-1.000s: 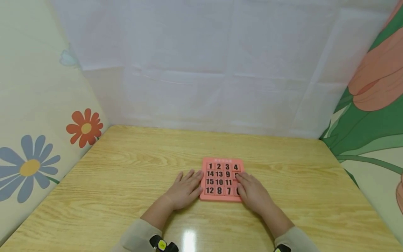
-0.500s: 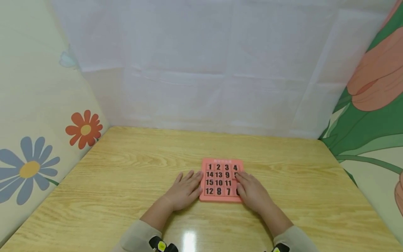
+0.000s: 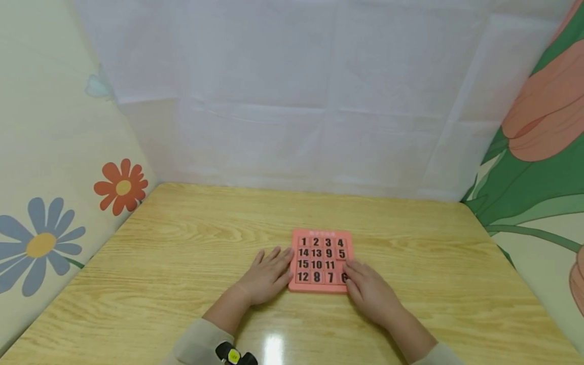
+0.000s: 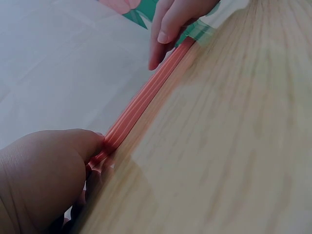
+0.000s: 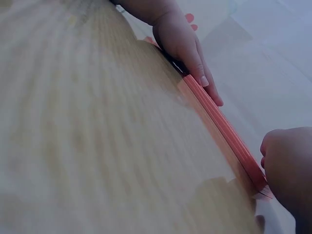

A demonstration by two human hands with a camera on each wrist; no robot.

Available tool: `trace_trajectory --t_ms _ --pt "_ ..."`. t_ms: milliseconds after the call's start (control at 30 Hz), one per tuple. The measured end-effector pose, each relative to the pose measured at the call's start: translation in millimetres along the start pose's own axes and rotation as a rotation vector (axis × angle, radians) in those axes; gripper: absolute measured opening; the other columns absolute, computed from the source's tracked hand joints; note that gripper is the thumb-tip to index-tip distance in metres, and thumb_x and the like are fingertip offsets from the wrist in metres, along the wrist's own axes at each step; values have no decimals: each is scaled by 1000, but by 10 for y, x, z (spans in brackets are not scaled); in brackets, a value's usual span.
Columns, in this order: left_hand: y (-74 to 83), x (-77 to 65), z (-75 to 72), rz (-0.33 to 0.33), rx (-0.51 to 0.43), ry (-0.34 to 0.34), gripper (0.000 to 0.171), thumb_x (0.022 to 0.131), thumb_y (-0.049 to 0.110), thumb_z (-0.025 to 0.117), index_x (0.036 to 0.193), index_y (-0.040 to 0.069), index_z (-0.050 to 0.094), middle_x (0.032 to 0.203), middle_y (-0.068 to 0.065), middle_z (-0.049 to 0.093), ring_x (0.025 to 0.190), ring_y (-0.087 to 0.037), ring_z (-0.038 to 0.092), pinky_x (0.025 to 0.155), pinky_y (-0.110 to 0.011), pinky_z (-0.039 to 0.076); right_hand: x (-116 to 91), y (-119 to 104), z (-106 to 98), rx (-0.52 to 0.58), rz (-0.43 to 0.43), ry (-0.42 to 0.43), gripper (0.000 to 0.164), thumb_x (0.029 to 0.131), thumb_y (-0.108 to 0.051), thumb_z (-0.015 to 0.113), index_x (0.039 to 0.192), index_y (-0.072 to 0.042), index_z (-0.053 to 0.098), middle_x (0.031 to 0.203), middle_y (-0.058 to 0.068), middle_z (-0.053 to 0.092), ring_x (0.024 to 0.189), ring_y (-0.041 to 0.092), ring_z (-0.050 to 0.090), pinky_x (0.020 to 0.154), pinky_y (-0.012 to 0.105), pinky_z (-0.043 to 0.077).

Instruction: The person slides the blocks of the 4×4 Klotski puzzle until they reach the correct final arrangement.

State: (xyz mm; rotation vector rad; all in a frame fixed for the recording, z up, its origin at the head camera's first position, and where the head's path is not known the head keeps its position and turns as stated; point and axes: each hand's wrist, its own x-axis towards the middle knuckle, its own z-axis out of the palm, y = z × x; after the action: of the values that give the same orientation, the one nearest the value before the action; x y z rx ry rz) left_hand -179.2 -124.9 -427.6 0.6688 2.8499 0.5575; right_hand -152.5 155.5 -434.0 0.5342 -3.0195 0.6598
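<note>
A pink sliding number puzzle [image 3: 318, 289] lies flat on the wooden table [image 3: 201, 238], its tiles printed with black numbers. My left hand [image 3: 265, 279] rests along the puzzle's left side, fingers fairly straight, with the thumb against the edge in the left wrist view. On the other side, my right hand [image 3: 373, 295] reaches its fingertips over the lower right part of the tiles. Tile 5 [image 3: 341, 253] shows fully in the right column. Below it is a gap partly under the fingertips, and tile 6 [image 3: 344, 278] is partly covered by the right hand.
A white cloth [image 3: 292, 101] hangs behind the table's back edge. Flower-printed panels stand at both sides, with a red flower [image 3: 121, 186] on the left and a large tulip [image 3: 538, 121] on the right.
My right hand has drawn back toward me and its fingers have come off tile 5, which now shows whole. The left hand keeps its place at the puzzle's left edge.
</note>
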Motion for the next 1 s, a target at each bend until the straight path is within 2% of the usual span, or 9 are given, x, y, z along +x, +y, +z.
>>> trace_trajectory --t_ms 400,833,1000 --pt "-16 9 11 2 9 2 58 106 40 36 155 11 27 163 -6 25 153 -31 15 124 -56 3 -253 -12 31 -23 -103 39 40 99 -23 53 134 -6 60 145 9 54 137 29 48 117 47 33" --pt "-12 15 4 8 16 5 58 106 39 36 155 10 28 162 -6 26 153 -32 15 123 -57 4 -256 -2 30 -37 -120 54 39 100 -25 51 135 -7 60 145 8 55 137 29 48 117 47 34" --pt "21 -3 -21 8 -8 10 57 106 36 38 154 8 30 162 -9 28 152 -34 17 123 -58 4 -231 10 36 -36 -124 59 39 101 -24 51 135 -7 60 144 9 55 136 29 49 117 47 34"
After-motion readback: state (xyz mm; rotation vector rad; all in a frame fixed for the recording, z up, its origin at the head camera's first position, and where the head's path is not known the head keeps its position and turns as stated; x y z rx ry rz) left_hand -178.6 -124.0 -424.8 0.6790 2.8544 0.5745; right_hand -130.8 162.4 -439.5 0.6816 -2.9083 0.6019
